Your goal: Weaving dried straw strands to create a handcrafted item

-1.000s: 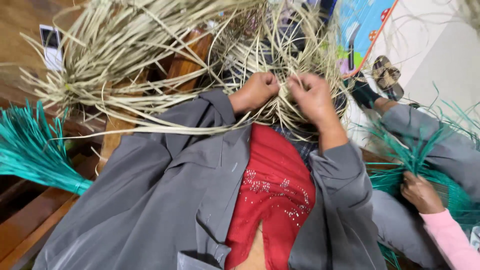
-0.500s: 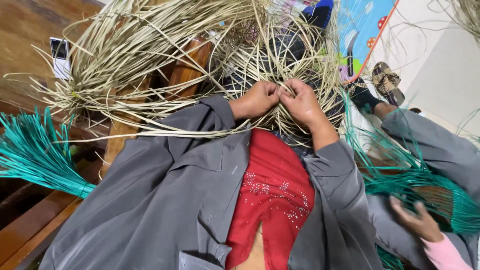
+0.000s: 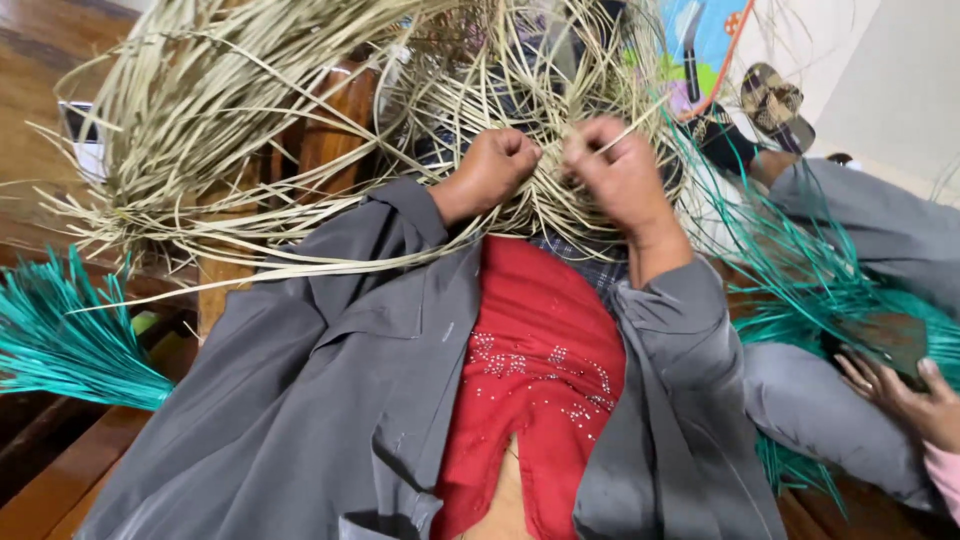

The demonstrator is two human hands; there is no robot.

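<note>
Right in front of the chest, the left hand [image 3: 495, 165] is clenched into a fist around pale straw strands [image 3: 300, 130], while the right hand [image 3: 615, 170] pinches a single strand between thumb and fingers. Both hands sit close together, buried in the tangled, half-woven mass that spreads up and to the left. Teal strands [image 3: 60, 340] lie at the far left; another person's hand [image 3: 905, 385] rests among more teal strands at the right.

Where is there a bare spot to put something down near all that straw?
Bare wooden floor at top left, beyond the pale straw strips. Crowded around both hands, and at right, where teal strips cover the seated person's legs.
</note>
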